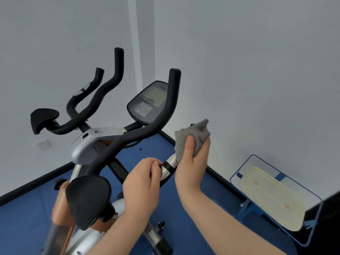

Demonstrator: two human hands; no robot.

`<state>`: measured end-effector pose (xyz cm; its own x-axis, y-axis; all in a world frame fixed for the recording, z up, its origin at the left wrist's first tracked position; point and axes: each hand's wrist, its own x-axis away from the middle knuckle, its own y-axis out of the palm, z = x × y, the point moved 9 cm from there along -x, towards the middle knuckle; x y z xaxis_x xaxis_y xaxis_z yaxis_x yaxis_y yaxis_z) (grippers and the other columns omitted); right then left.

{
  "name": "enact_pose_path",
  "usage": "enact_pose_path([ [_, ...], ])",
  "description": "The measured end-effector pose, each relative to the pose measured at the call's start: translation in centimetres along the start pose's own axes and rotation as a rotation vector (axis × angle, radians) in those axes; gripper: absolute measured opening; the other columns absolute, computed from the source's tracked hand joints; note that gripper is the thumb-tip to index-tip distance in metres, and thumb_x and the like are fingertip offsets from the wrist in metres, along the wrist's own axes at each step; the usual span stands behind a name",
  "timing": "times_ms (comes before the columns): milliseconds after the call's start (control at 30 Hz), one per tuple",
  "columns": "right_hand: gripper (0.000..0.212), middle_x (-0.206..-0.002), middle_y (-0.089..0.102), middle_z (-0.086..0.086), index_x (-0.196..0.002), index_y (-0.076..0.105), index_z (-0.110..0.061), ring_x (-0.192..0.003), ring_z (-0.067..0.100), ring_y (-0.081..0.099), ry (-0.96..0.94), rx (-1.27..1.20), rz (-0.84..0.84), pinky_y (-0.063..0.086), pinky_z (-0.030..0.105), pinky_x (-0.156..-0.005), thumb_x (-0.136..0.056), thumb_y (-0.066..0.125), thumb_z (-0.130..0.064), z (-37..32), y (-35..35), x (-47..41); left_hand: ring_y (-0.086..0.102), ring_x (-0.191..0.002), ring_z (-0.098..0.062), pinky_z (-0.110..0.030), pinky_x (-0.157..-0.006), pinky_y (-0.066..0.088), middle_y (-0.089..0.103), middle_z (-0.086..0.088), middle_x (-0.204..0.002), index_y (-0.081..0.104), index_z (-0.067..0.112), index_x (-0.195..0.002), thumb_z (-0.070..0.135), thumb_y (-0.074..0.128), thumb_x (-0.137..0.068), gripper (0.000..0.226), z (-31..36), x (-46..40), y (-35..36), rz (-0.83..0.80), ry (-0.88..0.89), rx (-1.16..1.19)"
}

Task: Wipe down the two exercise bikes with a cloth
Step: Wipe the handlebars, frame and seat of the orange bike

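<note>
An exercise bike point(95, 142) with black handlebars, a silver and orange frame and a console point(147, 103) fills the left and middle. My right hand point(193, 159) grips a bunched grey cloth point(193, 133) against the far end of a silver grip sensor point(170, 165) on the near handlebar. My left hand point(141, 184) holds the same bar just left of the sensor, its fingers curled round it. A black elbow pad point(88, 199) sits below the left hand. Only one bike is in view.
White walls meet in a corner behind the bike, above a dark baseboard and blue floor point(24, 223). A blue-framed cart point(276, 199) holding a cream tray stands at the right. A second black pad point(43, 119) sticks out on the far left.
</note>
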<state>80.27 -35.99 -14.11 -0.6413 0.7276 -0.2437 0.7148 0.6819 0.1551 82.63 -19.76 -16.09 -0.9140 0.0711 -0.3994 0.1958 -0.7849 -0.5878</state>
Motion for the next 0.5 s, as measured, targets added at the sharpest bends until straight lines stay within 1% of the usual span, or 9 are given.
enact_pose_path([
  [33,0.046,-0.138,0.052,-0.006,-0.143,0.039,-0.026,-0.126,0.007,0.05,0.019,0.004,-0.025,0.043,0.038,-0.107,-0.099,0.043,-0.039,0.3,0.2,1.0,0.056,-0.081,-0.002,-0.017,-0.055,0.037,0.059,0.017,-0.072,0.06,0.032,-0.083,0.027,0.042,-0.099,0.025,0.0,0.0,-0.1,0.005,0.003,0.006],
  [67,0.049,-0.138,0.051,-0.006,-0.143,0.038,-0.027,-0.127,0.008,0.049,0.033,0.005,-0.062,0.042,0.039,-0.107,-0.097,0.042,-0.042,0.5,0.2,1.3,0.056,-0.081,-0.002,-0.017,-0.055,0.037,0.059,0.017,-0.072,0.06,0.032,-0.082,0.028,0.041,-0.098,0.025,0.0,0.0,-0.1,0.007,0.007,0.009],
  [133,0.04,-0.13,0.057,-0.005,-0.136,0.044,-0.026,-0.12,0.009,0.054,0.038,-0.012,-0.116,0.045,0.042,-0.104,-0.099,0.043,-0.039,0.6,-0.1,-0.4,0.056,-0.08,-0.003,-0.017,-0.055,0.037,0.059,0.017,-0.073,0.061,0.031,-0.082,0.027,0.041,-0.099,0.026,-0.1,0.0,0.0,0.011,0.005,0.004],
  [200,0.033,-0.131,0.057,-0.004,-0.133,0.047,-0.025,-0.121,0.011,0.055,0.034,-0.057,-0.101,0.045,0.043,-0.104,-0.101,0.043,-0.033,-0.1,-0.3,-2.4,0.056,-0.081,-0.003,-0.018,-0.056,0.037,0.059,0.017,-0.073,0.061,0.03,-0.082,0.024,0.041,-0.1,0.028,-0.1,0.0,0.0,0.025,-0.005,-0.007],
  [267,0.036,-0.133,0.055,0.0,-0.135,0.046,-0.022,-0.122,0.016,0.054,0.028,-0.05,-0.056,0.045,0.045,-0.103,-0.101,0.043,-0.034,-0.1,0.0,-2.0,0.057,-0.08,-0.004,-0.016,-0.056,0.038,0.06,0.016,-0.072,0.061,0.03,-0.08,0.026,0.041,-0.099,0.028,0.0,0.0,-0.1,0.044,-0.031,0.004],
  [333,0.047,-0.14,0.048,-0.002,-0.144,0.038,-0.023,-0.129,0.012,0.047,0.024,-0.008,-0.063,0.041,0.043,-0.108,-0.1,0.043,-0.038,0.6,0.5,0.4,0.058,-0.079,-0.005,-0.016,-0.058,0.041,0.061,0.015,-0.076,0.06,0.031,-0.076,0.031,0.039,-0.095,0.028,-0.2,0.1,-0.3,0.067,-0.059,0.067],
  [400,0.06,-0.145,0.043,-0.004,-0.149,0.029,-0.025,-0.133,0.01,0.043,0.053,0.011,-0.157,0.038,0.041,-0.111,-0.094,0.042,-0.046,1.4,0.5,1.6,0.06,-0.08,-0.005,-0.017,-0.062,0.044,0.062,0.018,-0.081,0.061,0.032,-0.074,0.031,0.038,-0.094,0.03,-0.4,-0.1,-0.5,0.081,-0.097,0.154],
  [467,0.06,-0.142,0.047,-0.001,-0.148,0.03,-0.023,-0.129,0.012,0.047,0.053,0.045,-0.256,0.04,0.042,-0.109,-0.093,0.041,-0.046,1.6,-0.1,0.6,0.061,-0.079,-0.004,-0.022,-0.066,0.047,0.064,0.019,-0.08,0.064,0.03,-0.074,0.022,0.043,-0.096,0.031,-1.0,-0.4,-0.6,0.064,-0.182,0.267],
  [500,0.055,-0.14,0.048,-0.002,-0.147,0.032,-0.024,-0.127,0.011,0.048,0.023,0.064,-0.256,0.041,0.042,-0.108,-0.096,0.04,-0.043,1.3,-0.8,-0.2,0.061,-0.077,-0.004,-0.024,-0.069,0.048,0.065,0.017,-0.079,0.066,0.029,-0.074,0.018,0.045,-0.096,0.033,-1.2,-0.6,-0.9,0.057,-0.224,0.323],
])
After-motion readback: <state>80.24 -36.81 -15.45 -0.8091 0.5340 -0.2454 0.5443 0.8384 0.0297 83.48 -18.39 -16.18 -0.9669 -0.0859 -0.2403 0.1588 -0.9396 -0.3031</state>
